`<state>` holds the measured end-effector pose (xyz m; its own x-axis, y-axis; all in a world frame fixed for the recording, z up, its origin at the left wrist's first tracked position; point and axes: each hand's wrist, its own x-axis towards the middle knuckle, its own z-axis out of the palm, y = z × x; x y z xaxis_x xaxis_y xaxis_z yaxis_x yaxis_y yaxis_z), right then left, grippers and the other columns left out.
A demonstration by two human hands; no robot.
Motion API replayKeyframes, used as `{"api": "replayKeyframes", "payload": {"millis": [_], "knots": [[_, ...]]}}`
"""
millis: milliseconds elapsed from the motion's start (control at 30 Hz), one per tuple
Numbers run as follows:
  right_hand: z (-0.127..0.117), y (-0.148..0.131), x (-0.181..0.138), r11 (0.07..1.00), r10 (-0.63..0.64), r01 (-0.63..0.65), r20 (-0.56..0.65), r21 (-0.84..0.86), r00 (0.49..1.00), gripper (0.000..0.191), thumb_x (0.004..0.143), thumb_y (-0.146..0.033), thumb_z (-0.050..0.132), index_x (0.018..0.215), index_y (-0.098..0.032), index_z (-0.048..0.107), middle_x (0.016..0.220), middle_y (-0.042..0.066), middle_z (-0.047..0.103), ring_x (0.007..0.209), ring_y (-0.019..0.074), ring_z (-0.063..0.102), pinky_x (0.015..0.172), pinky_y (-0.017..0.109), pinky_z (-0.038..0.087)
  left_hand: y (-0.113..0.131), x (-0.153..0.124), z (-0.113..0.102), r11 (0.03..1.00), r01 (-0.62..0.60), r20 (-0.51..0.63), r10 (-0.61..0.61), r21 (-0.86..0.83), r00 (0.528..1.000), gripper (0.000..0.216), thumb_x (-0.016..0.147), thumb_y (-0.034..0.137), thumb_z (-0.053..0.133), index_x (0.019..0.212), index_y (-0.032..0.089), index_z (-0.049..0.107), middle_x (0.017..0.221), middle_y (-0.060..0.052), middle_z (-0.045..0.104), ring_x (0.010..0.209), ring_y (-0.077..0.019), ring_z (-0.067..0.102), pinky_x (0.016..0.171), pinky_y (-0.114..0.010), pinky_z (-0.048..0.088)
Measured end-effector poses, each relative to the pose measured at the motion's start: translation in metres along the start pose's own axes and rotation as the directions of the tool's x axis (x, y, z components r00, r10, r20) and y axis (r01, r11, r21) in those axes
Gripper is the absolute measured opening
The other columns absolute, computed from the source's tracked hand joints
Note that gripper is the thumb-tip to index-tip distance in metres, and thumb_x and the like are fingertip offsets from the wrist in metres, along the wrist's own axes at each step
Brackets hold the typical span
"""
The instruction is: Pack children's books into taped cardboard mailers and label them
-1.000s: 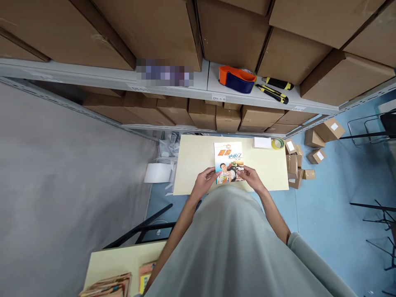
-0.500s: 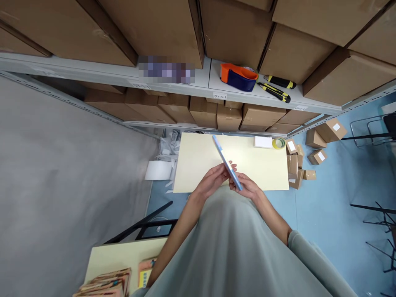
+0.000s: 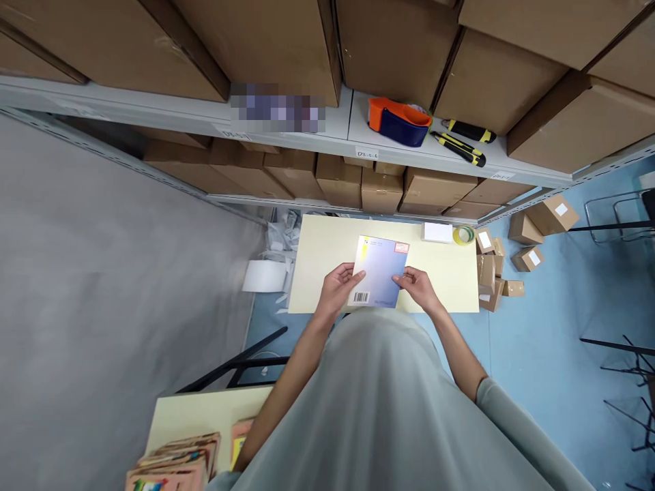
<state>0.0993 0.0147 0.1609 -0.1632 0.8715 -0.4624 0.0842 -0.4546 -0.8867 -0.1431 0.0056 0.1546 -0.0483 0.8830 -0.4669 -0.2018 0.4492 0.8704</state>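
A thin book [image 3: 379, 271] with a pale blue-violet back cover faces up between my hands, in front of my body. Its barcode shows at the lower left and a red-edged label at the upper right. My left hand [image 3: 338, 286] grips the left edge, thumb on the cover and fingers behind. On the opposite edge, my right hand [image 3: 417, 286] pinches it the same way. Beneath the book lies the cream tabletop [image 3: 317, 245].
A white box [image 3: 437, 232] and a tape roll [image 3: 463, 235] sit at the table's back right. Cartons fill the shelf [image 3: 327, 146] ahead, where an orange-blue tape dispenser [image 3: 400, 122] and utility knives [image 3: 460, 148] lie. Stacked books [image 3: 174, 464] rest on a table behind left.
The book has turned from edge-on to show its back cover. My hands have moved apart to its two sides.
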Motion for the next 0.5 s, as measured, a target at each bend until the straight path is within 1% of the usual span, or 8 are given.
{"api": "replayKeyframes", "payload": {"millis": [67,100,133,233,333,433,500], "knots": [[0.007,-0.002,-0.002,0.996,-0.038,0.033,-0.057,-0.085,0.998,0.056,0.076,-0.074,0.081,0.07,-0.023,0.058,0.053,-0.009,0.04,0.054,0.011,0.038,0.059,0.027,0.038,0.002,-0.001,0.001,0.999,-0.036,-0.022,0.037,0.04,0.999,0.057,0.069,0.062,0.092,0.1,0.019,0.073,0.099,-0.008,0.081,0.089,-0.0227,0.074,0.085,-0.037,0.061],[0.009,-0.005,-0.003,0.991,-0.053,0.043,-0.083,-0.123,0.995,0.055,0.078,-0.073,0.08,0.071,-0.023,0.057,0.052,-0.01,0.037,0.054,0.0106,0.035,0.057,0.027,0.036,0.003,-0.001,0.002,0.997,-0.053,-0.032,0.055,0.057,0.998,0.056,0.069,0.063,0.091,0.099,0.019,0.072,0.097,-0.008,0.08,0.088,-0.022,0.074,0.083,-0.036,0.06],[0.012,-0.007,-0.004,0.987,-0.063,0.047,-0.104,-0.152,0.993,0.054,0.079,-0.072,0.079,0.072,-0.023,0.058,0.053,-0.01,0.037,0.054,0.0107,0.034,0.057,0.027,0.035,0.004,-0.002,0.003,0.995,-0.07,-0.042,0.073,0.072,0.996,0.055,0.071,0.063,0.09,0.099,0.02,0.072,0.096,-0.007,0.08,0.086,-0.0212,0.073,0.082,-0.035,0.06],[0.017,-0.015,-0.005,0.983,-0.074,0.046,-0.151,-0.18,0.986,0.051,0.079,-0.071,0.078,0.081,-0.022,0.064,0.059,-0.007,0.048,0.056,0.0119,0.04,0.057,0.027,0.037,0.007,-0.004,0.005,0.988,-0.111,-0.066,0.119,0.111,0.991,0.05,0.075,0.062,0.087,0.098,0.021,0.071,0.093,-0.005,0.078,0.083,-0.0199,0.071,0.079,-0.033,0.058],[0.019,-0.018,-0.004,0.986,-0.075,0.051,-0.154,-0.158,0.985,0.05,0.079,-0.071,0.078,0.083,-0.022,0.066,0.063,-0.005,0.054,0.058,0.0129,0.043,0.057,0.027,0.04,0.012,-0.006,0.006,0.981,-0.135,-0.083,0.147,0.141,0.986,0.046,0.079,0.061,0.084,0.099,0.021,0.072,0.092,-0.004,0.077,0.083,-0.0199,0.071,0.079,-0.033,0.058],[0.019,-0.017,-0.002,0.991,-0.082,0.063,-0.152,-0.121,0.985,0.05,0.079,-0.07,0.078,0.087,-0.022,0.069,0.069,-0.002,0.06,0.06,0.0137,0.048,0.059,0.028,0.043,0.016,-0.007,0.006,0.979,-0.138,-0.081,0.151,0.147,0.985,0.045,0.079,0.059,0.084,0.099,0.021,0.072,0.092,-0.004,0.077,0.084,-0.0199,0.071,0.08,-0.032,0.058],[0.017,-0.016,-0.001,0.994,-0.082,0.069,-0.156,-0.09,0.984,0.05,0.079,-0.067,0.079,0.094,-0.02,0.072,0.075,0.0,0.065,0.063,0.015,0.053,0.063,0.029,0.046,0.019,-0.007,0.005,0.981,-0.133,-0.069,0.144,0.141,0.987,0.045,0.079,0.059,0.085,0.099,0.021,0.072,0.093,-0.005,0.078,0.085,-0.0198,0.071,0.08,-0.032,0.058]]}}
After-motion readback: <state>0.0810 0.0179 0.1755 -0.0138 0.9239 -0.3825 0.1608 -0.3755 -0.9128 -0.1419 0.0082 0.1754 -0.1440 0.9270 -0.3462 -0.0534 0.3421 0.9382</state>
